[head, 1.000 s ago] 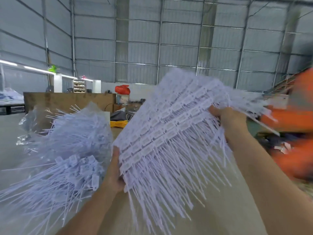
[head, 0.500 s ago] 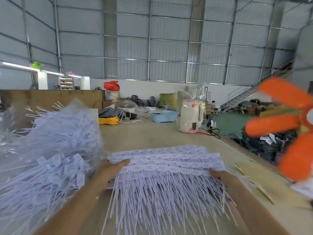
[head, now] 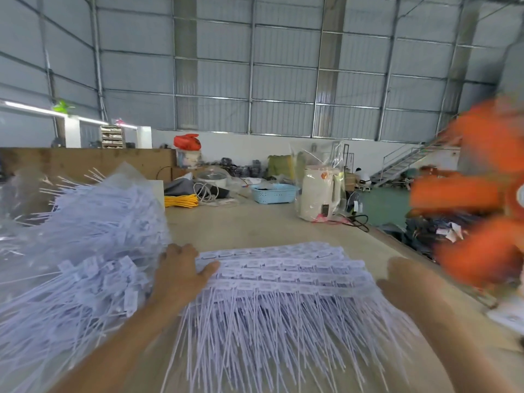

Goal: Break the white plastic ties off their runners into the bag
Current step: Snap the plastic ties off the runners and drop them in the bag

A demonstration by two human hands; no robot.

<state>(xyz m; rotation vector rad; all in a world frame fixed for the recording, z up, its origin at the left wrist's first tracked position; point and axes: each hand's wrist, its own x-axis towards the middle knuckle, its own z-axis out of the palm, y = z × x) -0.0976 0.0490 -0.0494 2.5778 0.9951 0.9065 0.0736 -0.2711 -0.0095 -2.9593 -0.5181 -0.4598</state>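
beside ties [head: 283, 279], bag [head: 85, 236], blurred orange fan [head: 487, 194]

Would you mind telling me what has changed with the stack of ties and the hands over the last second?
The stack of ties on runners, held up tilted between both hands a second ago, now lies flat on the table. The left hand rests on the stack's left end with straight fingers; the right hand, blurred, is at its right end. The bag of loose ties stayed at the left.

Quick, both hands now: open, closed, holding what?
Left hand: open, fingers flat on the stack of tie runners.
Right hand: blurred, at the stack's right edge; cannot tell.
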